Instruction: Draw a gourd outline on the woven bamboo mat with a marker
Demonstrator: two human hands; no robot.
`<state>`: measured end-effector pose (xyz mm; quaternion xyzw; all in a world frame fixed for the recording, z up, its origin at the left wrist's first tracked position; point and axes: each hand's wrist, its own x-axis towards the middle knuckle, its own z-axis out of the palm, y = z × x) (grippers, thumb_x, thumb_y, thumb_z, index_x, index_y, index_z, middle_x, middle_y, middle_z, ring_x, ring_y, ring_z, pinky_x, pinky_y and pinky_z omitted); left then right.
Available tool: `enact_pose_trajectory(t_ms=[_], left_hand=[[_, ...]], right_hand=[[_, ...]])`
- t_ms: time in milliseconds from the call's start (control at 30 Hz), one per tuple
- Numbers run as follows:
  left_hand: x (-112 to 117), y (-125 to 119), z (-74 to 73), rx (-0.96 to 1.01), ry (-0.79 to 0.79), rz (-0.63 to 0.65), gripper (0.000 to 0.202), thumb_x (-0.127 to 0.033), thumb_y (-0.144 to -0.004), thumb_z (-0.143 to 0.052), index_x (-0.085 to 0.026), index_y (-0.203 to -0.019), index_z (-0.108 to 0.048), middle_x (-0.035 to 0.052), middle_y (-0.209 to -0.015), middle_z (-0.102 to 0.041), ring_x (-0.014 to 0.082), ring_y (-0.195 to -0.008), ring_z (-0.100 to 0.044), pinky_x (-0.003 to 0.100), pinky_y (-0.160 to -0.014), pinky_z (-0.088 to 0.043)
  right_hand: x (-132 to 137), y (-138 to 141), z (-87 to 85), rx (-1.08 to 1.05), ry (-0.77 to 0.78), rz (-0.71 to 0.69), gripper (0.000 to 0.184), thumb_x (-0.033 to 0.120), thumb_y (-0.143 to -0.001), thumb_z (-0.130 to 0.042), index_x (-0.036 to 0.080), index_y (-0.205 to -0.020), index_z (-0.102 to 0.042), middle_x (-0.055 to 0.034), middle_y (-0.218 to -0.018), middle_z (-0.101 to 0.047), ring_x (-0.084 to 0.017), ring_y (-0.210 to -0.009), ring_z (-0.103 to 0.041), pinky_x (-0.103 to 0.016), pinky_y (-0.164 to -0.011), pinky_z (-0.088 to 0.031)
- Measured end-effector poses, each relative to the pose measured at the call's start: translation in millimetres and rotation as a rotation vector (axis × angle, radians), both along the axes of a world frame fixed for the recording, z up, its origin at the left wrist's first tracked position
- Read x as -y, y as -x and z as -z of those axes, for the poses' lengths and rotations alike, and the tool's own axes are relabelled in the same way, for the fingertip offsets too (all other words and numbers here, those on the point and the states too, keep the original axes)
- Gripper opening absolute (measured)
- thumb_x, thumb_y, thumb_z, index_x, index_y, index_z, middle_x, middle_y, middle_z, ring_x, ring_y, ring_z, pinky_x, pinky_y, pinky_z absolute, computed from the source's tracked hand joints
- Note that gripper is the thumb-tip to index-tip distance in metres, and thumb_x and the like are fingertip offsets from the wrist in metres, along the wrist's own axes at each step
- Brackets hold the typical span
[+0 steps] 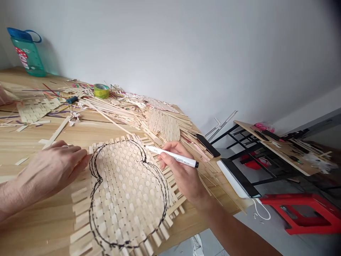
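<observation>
A woven mat of pale wooden strips (125, 192) lies on the wooden table (34, 220), with a black outline drawn on it. My right hand (181, 167) pinches a white marker (173, 155), its tip resting on the outline at the mat's far edge. My left hand (53, 167) lies flat with fingers stretched out, pressing the mat's left edge.
A heap of loose strips (149, 113) and smaller woven pieces cover the far table. A green tape roll (101, 91) and a teal water bottle (26, 53) stand further back. A dark tablet (237, 176) overhangs the right edge. A red stool (303, 211) and low racks stand on the floor.
</observation>
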<state>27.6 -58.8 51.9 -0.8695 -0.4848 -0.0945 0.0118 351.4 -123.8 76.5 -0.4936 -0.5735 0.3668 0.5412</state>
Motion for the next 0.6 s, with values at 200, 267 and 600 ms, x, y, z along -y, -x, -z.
enact_pose_trajectory(t_ms=[200, 267, 600], left_hand=[[15.6, -4.3, -12.9, -0.104, 0.199, -0.119, 0.062, -0.054, -0.104, -0.019, -0.022, -0.068, -0.057, 0.0052, -0.058, -0.057, 0.0204, -0.054, -0.052, 0.032, -0.061, -0.019], [15.0, -3.2, -11.5, -0.028, 0.147, -0.107, 0.057, -0.055, -0.105, -0.022, -0.021, -0.075, -0.058, 0.0042, -0.064, -0.059, 0.0207, -0.059, -0.055, 0.031, -0.062, -0.021], [12.6, -6.5, 5.3, -0.093, 0.141, -0.04, 0.038, -0.034, -0.105, -0.025, -0.02, -0.087, -0.056, 0.0046, -0.085, -0.063, 0.0211, -0.071, -0.06, 0.032, -0.067, -0.028]], right_hand=[[6.2, -4.7, 4.0, 0.018, -0.02, 0.018, 0.017, 0.035, -0.092, -0.073, 0.022, -0.089, -0.062, 0.0029, -0.075, -0.066, -0.011, -0.06, -0.058, -0.024, -0.06, -0.052], [8.3, -2.8, 3.1, 0.026, -0.018, 0.003, 0.016, 0.035, -0.092, -0.072, 0.022, -0.089, -0.062, 0.003, -0.076, -0.065, -0.011, -0.061, -0.059, -0.025, -0.06, -0.052], [12.6, 14.2, 8.4, -0.025, 0.085, -0.085, 0.016, 0.035, -0.091, -0.072, 0.023, -0.089, -0.061, 0.0032, -0.079, -0.064, -0.013, -0.069, -0.061, -0.028, -0.069, -0.053]])
